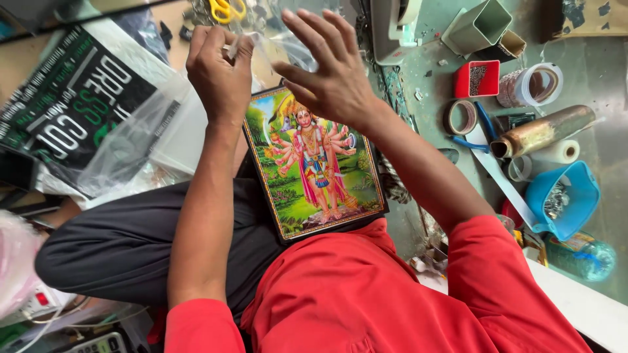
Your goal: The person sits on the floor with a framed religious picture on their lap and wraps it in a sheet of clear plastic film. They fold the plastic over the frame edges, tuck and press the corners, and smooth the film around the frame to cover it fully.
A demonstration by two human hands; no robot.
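Clear plastic bag (261,49) is pinched at its edge by the left hand (219,72), fingers closed tight on the film. Just below that pinch lies the framed picture (314,163) on the lap. Right hand (330,75) spreads open, flat against the bag, seemingly holding its mouth apart.

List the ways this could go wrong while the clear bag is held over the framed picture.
1. The framed picture rests tilted on the lap, neither hand gripping it; it might slide off.
2. The left hand pinches only a corner of the clear plastic bag, while the right hand is spread open; the thin film could slip or tear.
3. The frame's corners may snag the bag.
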